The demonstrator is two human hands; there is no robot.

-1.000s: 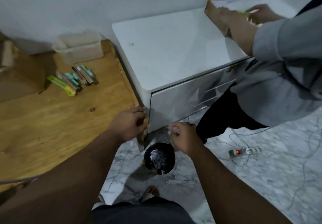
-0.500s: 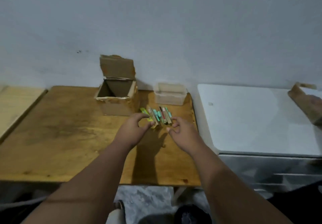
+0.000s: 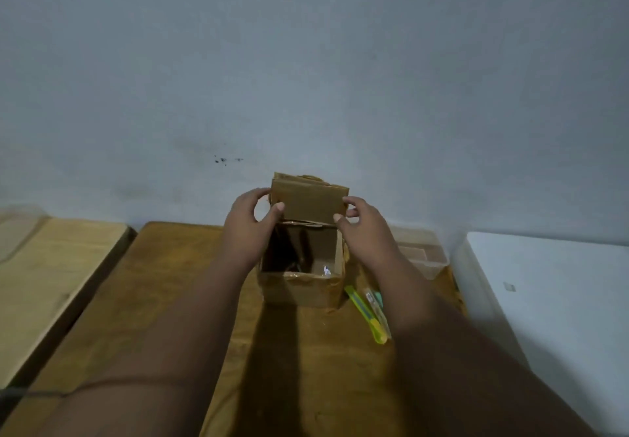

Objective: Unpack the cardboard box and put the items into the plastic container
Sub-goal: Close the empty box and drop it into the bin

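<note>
Half a second ago both hands hovered over the row of cutters; now they have come up to the cardboard box [image 3: 301,268] and the view has swung left to centre on it.

Head view: the left hand [image 3: 250,229] pinches the left edge of the raised back flap [image 3: 308,202], thumb in front and fingers behind; the right hand [image 3: 366,229] clamps the right edge the same way. The box stands open near the table's [image 3: 170,300] far edge, close to the wall, with something small and shiny inside (too dim to name). The cutters [image 3: 369,310] lie just beside its right wall, partly hidden by the right forearm. The plastic container [image 3: 423,256] sits behind them, at the table's right edge beside the white cabinet [image 3: 551,300]. Bare wood lies open to the left and in front of the box.
</note>
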